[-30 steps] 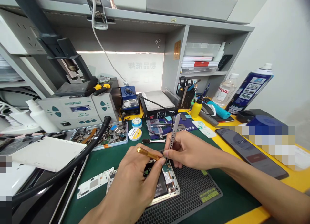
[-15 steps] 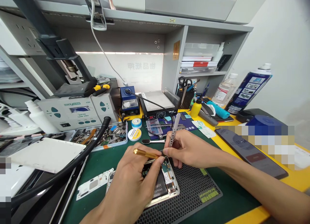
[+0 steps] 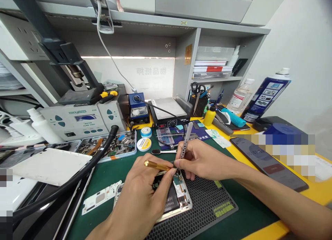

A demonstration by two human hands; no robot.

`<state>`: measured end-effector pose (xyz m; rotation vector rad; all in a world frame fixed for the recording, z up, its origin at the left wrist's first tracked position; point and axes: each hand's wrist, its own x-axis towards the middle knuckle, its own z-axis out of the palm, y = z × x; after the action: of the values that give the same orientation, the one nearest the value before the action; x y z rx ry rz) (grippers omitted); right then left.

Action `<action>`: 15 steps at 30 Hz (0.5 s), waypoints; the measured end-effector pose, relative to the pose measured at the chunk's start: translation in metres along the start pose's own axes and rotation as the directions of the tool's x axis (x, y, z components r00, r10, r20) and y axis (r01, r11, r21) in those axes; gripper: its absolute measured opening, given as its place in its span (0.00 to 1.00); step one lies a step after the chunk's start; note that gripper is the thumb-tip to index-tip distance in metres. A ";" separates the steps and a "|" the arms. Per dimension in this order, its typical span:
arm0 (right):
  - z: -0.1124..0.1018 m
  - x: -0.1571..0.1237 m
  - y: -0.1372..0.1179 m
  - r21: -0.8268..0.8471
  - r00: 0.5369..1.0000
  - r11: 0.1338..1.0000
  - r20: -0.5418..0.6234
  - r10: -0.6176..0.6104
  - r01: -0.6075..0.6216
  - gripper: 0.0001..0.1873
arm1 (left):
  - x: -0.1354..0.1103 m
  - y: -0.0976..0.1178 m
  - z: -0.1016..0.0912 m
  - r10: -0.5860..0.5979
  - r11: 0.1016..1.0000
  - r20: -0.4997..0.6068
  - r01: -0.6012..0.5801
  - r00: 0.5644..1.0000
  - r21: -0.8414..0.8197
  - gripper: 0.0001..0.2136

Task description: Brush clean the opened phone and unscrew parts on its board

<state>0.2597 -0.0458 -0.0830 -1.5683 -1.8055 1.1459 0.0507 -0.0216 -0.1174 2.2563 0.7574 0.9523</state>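
Two hands are in close over an opened device (image 3: 181, 189), and their fingers nearly meet at its far right corner! The left hand (image 3: 145, 188) pinches a gold-coloured tool (image 3: 155, 165) between thumb and fingers, covering much of the device's left side. Opposite, the right hand (image 3: 198, 162) pinches a perforated metal tool (image 3: 186, 141), tilted upward; its tip I can't make out behind the fingers. The device lies near the middle of the counter (image 3: 267, 230), partly over a black honeycomb mat (image 3: 207, 205), its dark battery (image 3: 171, 200) exposed. Left of it, a thin white plate (image 3: 100, 197) lies flat; on the far side, a brush (image 3: 164, 151) rests near two round tins (image 3: 144, 144).
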 end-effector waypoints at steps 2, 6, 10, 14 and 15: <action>0.000 0.000 0.000 0.003 1.000 1.000 -0.003 0.001 -0.001 0.07 | 0.000 0.000 0.000 -0.001 1.000 -0.007 0.001 1.000 0.000 0.06; 0.000 0.000 0.001 0.008 1.000 1.000 -0.005 0.003 -0.003 0.06 | 0.000 -0.001 0.000 0.001 1.000 0.017 -0.001 1.000 0.007 0.06; 0.000 0.001 0.002 0.018 1.000 1.000 0.006 0.005 -0.005 0.06 | -0.001 -0.001 0.000 -0.004 1.000 0.030 0.004 1.000 0.011 0.06; 0.000 0.001 0.002 0.032 1.000 0.999 0.022 0.006 -0.007 0.05 | -0.001 -0.001 0.000 -0.007 1.000 0.032 0.007 0.999 -0.003 0.06; 0.000 0.001 0.002 0.034 1.000 0.999 0.022 0.007 -0.008 0.06 | -0.001 -0.001 0.000 -0.007 1.000 0.033 0.007 0.999 -0.002 0.06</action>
<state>0.2609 -0.0445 -0.0846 -1.5503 -1.7861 1.1953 0.0502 -0.0217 -0.1187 2.2604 0.7486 0.9105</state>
